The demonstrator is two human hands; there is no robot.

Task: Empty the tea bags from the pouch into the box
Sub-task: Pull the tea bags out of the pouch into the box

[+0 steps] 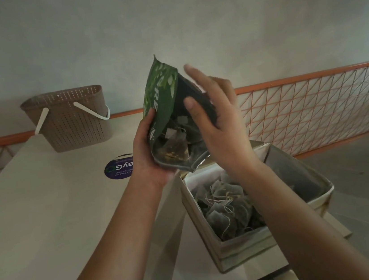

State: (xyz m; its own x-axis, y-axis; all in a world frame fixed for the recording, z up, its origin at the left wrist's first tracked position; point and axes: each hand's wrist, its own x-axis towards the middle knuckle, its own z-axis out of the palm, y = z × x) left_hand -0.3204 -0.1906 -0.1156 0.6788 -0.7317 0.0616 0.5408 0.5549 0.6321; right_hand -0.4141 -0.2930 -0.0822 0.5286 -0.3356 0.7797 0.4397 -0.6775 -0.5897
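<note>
Pouch: green pouch [162, 100] is hanging upside down in the air, mouth tilting down over the far end of the box [218, 241].
Left hand: left hand [148, 154] is gripping the pouch's lower left side near the mouth, thumb lying on the printed face, fingers curling round behind.
Right hand: right hand [218, 121] is lying against the pouch's dark right side with fingers straight and spread, grasping nothing.
Tea bags: some tea bags [176, 141] are showing inside the pouch mouth; more are lying piled in the box.
Box: sitting open at the table's [48, 216] right edge.
Basket: brown basket [70, 119] is standing at the table's far edge, well apart.
</note>
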